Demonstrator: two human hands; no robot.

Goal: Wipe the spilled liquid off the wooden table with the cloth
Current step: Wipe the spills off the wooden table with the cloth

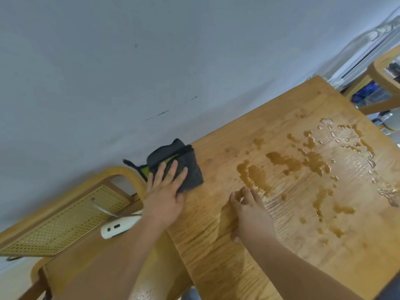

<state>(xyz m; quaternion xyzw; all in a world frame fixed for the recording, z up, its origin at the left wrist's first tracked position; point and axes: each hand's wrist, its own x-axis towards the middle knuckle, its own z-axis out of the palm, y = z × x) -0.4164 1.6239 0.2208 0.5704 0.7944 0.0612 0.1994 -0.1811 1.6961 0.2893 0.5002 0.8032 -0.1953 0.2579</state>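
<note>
A folded grey cloth [191, 167] with a green inner layer lies at the left corner of the wooden table [227, 245]. My left hand [165, 191] rests flat on the cloth, fingers straight and spread. Brown spilled liquid [287, 163] spreads in puddles and drops across the middle and right of the table. My right hand [249, 211] rests on the table just short of the nearest puddle, fingers loosely curled and holding nothing.
A wooden chair with a woven cane back [65, 219] stands left of the table, with a white device [116, 228] on its seat. A grey wall runs behind. Another wooden chair [381, 83] stands at the far right.
</note>
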